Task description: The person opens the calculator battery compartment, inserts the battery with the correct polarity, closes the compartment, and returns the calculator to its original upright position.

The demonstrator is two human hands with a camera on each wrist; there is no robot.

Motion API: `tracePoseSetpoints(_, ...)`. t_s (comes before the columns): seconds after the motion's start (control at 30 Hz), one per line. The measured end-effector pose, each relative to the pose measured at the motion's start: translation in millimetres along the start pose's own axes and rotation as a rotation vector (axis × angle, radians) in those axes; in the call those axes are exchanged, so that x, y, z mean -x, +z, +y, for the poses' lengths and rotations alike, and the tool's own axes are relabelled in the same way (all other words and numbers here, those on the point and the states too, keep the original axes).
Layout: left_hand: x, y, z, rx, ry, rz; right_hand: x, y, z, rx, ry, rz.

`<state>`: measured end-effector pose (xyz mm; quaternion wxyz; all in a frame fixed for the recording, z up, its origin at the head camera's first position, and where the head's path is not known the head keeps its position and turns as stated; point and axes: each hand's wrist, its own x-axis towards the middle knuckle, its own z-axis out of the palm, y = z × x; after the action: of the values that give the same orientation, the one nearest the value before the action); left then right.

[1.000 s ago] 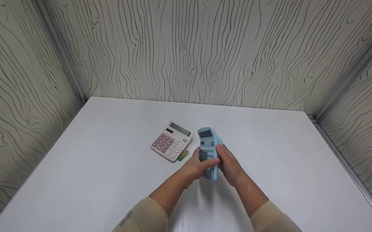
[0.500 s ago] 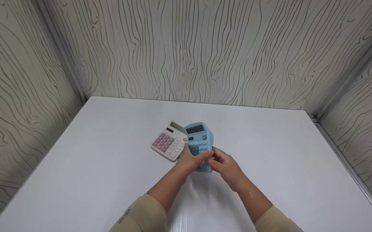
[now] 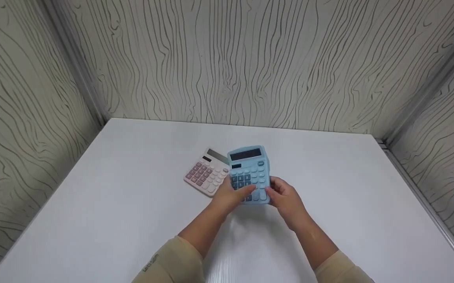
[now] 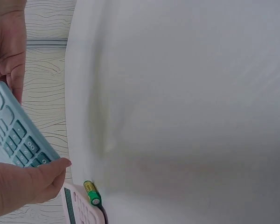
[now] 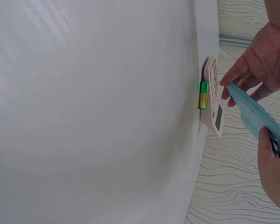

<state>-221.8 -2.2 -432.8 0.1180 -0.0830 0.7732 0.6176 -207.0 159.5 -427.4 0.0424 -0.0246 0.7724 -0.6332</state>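
Note:
A light blue calculator (image 3: 249,173) is held up over the table, its keys and dark display facing the head camera. My left hand (image 3: 227,196) grips its lower left part, thumb lying across the keys. At the lower right edge, my right hand (image 3: 288,202) holds it with the thumb at the side and fingers bent behind. A pink and white calculator (image 3: 205,173) lies on the table at the left, partly covered by the blue one and my left hand. Beside it lies a green and yellow battery (image 5: 204,95), hidden in the head view.
The white table (image 3: 113,204) spreads around both hands. Wood-grain patterned panels (image 3: 227,63) stand behind it and at both sides, with grey metal strips at the corners.
The blue calculator has turned from nearly edge-on to face the head camera, first shifting left, then slightly back right. My right hand has changed its hold along the right edge.

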Motion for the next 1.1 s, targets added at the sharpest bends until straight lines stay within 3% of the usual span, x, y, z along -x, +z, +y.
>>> tracePoseSetpoints(0.1,-2.8,0.9,-1.3,0.031,0.014,-0.035,-3,-7,3,0.015,0.045,0.028)
tracePoseSetpoints(0.47,-14.4,5.0,-7.0,0.092,-0.13,-0.119,-14,-34,27,0.064,0.17,0.088)
tracePoseSetpoints(0.73,-19.7,13.7,-10.8,0.108,-0.183,-0.16,-19,-43,38,0.085,0.23,0.112)
tracePoseSetpoints(0.87,-23.9,19.3,-14.9,0.086,-0.207,-0.159,-19,-45,43,0.071,0.246,0.113)
tracePoseSetpoints(1.1,-26.5,25.7,-18.1,-0.051,-0.22,-0.178,-18,-49,50,0.082,0.267,0.102)
